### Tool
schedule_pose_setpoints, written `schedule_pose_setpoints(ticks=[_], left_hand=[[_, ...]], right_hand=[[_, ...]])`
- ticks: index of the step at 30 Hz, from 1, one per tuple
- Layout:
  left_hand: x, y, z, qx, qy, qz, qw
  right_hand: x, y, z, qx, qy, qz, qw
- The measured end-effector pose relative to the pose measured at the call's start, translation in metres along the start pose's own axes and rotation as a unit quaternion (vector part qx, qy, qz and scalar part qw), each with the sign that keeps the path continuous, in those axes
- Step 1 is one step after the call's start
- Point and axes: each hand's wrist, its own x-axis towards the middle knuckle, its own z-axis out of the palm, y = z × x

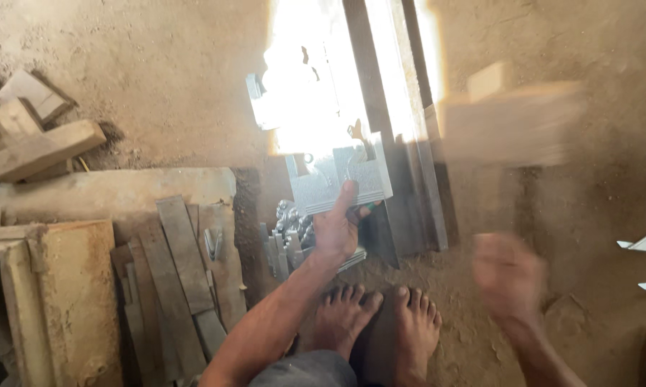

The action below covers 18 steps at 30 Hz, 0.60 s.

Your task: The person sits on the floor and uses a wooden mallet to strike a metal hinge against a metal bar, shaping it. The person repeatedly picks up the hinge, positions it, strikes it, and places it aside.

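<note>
A stack of grey cut metal plates (pixel 341 179) is being gripped by the left hand (pixel 337 228) above the dirt floor (pixel 158 93), while the blurred right hand (pixel 505 276), grip unreadable, is swinging a wooden mallet (pixel 513 122) that could strike fingers.

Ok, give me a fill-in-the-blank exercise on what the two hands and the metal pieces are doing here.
1. The flat grey cut-out metal plate is gripped at its lower edge by the ____ hand.
2. The right hand is motion-blurred under an equally blurred pale ____ block.
3. The person's two ____ feet rest on the dusty earth floor.
4. Shiny metal parts are heaped just ____ the left hand.

Missing words: left; wooden; bare; beside
</note>
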Motion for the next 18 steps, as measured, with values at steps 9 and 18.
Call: schedule_pose_setpoints(ticks=[9,18], left_hand=[[-0.001,0.002,0.004,-0.003,0.042,-0.019,0.999],[0.003,-0.013,-0.010,-0.002,0.046,-0.014,0.999]], right_hand=[[-0.040,0.001,0.019,-0.237,0.001,0.022,0.971],[0.013,-0.051,0.029,-0.181,0.003,0.001,0.983]])
